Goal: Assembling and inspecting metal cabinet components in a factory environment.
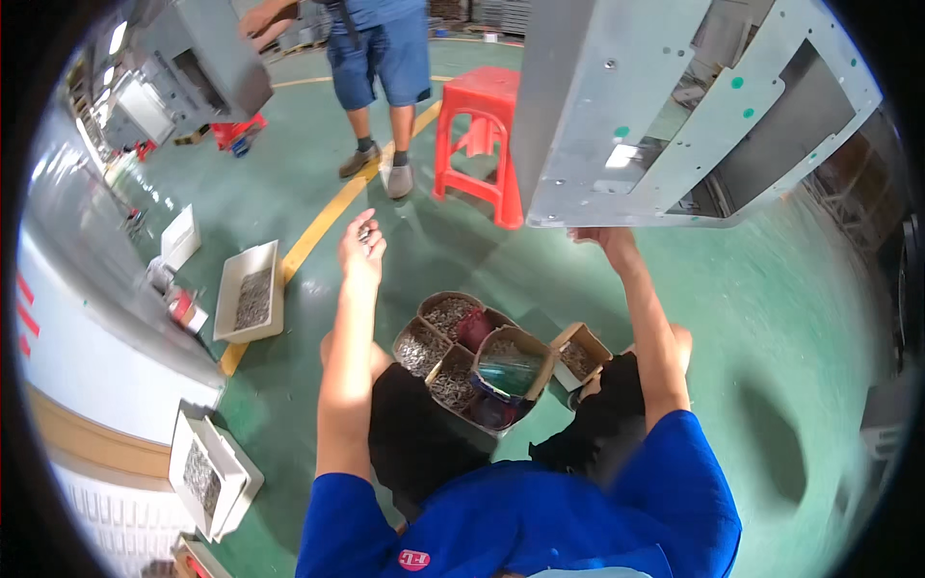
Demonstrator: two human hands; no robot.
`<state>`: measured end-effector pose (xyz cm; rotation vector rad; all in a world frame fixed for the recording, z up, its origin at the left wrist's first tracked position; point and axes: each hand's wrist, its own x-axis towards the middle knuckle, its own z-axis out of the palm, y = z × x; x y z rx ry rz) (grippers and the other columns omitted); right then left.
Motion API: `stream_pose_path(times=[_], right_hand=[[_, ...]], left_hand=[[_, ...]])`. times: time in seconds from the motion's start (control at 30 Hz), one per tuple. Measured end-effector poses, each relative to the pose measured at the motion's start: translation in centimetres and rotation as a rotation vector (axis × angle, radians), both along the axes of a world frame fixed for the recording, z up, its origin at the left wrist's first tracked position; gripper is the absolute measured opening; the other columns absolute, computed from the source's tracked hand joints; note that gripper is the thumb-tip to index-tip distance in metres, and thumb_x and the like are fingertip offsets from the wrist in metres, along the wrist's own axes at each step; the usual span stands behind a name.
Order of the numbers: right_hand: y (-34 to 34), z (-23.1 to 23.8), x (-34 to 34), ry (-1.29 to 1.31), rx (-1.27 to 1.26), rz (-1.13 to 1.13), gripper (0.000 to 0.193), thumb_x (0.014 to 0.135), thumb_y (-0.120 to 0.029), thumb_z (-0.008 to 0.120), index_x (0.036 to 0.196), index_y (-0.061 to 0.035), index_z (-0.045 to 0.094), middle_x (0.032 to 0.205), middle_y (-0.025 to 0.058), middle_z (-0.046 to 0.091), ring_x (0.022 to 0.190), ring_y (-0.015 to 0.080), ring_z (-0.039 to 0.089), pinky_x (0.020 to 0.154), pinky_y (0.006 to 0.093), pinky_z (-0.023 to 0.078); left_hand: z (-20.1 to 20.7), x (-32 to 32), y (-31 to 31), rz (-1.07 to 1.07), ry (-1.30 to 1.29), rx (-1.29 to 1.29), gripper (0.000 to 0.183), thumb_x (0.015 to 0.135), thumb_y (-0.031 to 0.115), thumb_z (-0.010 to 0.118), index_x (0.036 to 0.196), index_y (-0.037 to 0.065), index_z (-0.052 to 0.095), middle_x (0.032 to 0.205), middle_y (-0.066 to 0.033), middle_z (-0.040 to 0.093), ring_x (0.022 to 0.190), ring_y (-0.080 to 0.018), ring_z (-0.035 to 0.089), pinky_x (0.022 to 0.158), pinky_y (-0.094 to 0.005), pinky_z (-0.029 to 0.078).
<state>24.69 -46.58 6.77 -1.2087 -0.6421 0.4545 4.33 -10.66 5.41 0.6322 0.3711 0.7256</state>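
My left hand [362, 247] is raised with the palm up and the fingers curled round small metal fasteners [365, 234]. Ahead on the right hangs a large grey sheet-metal cabinet [559, 144] with cut-outs, small holes and green dots. My right hand [609, 247] is at its lower edge, fingers bent together and partly hidden by the metal. Whatever they pinch is too small or covered to make out. Between my knees stands a divided container [397, 349] with small metal parts in its compartments. A small open cardboard box [581, 354] of similar parts sits beside it.
A red plastic stool [479, 96] stands behind the cabinet. Another person [378, 58] stands farther back, near a second grey cabinet [207, 63]. On the left floor are a white bin [274, 289] of metal parts and stacked white trays [236, 482]. A yellow line [328, 214] crosses the green floor.
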Motion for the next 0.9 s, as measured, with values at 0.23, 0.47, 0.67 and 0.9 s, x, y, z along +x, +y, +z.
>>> stream_pose_path(times=[0.23, 0.47, 0.67, 0.9], right_hand=[[-6.4, 7.4, 3.2, -0.217, 0.986, 0.158, 0.023, 0.080, -0.023, 0.059, 0.094, -0.0056, 0.057, 0.083, 0.0055, 0.059, 0.076, 0.0180, 0.057, 0.072, 0.0323, 0.045], [-11.0, 7.8, 4.6, -0.392, 1.142, 0.231, 0.019, 0.078, -0.022, 0.059, 0.090, -0.0073, 0.054, 0.082, 0.0044, 0.056, 0.076, 0.0179, 0.053, 0.076, 0.0337, 0.042], [-13.4, 7.0, 4.3, -0.492, 1.177, 0.223, 0.017, 0.077, -0.020, 0.059, 0.087, -0.0088, 0.052, 0.081, 0.0035, 0.054, 0.075, 0.0179, 0.050, 0.080, 0.0349, 0.039], [-14.2, 5.9, 2.7, -0.597, 1.166, 0.185, 0.014, 0.075, -0.018, 0.059, 0.083, -0.0105, 0.050, 0.079, 0.0025, 0.051, 0.075, 0.0178, 0.047, 0.085, 0.0362, 0.036]], left_hand=[[-0.6, 0.6, 0.0, -0.102, 0.028, 0.010, 0.021, 0.086, 0.014, 0.049, 0.097, -0.002, 0.057, 0.073, -0.0057, 0.049, 0.046, -0.0083, 0.034, 0.037, -0.0194, 0.024], [-0.8, 0.2, 0.2, -0.147, -0.022, 0.092, 0.022, 0.088, 0.014, 0.047, 0.100, -0.003, 0.055, 0.076, -0.0045, 0.049, 0.049, -0.0073, 0.035, 0.036, -0.0192, 0.023], [-0.9, 0.8, 0.1, -0.197, -0.040, 0.124, 0.024, 0.089, 0.014, 0.045, 0.102, -0.003, 0.055, 0.076, -0.0047, 0.049, 0.049, -0.0073, 0.035, 0.034, -0.0193, 0.024], [-0.4, 0.6, -0.5, -0.199, -0.055, 0.045, 0.024, 0.088, 0.013, 0.046, 0.105, -0.004, 0.051, 0.078, -0.0061, 0.049, 0.050, -0.0077, 0.036, 0.034, -0.0185, 0.025]])
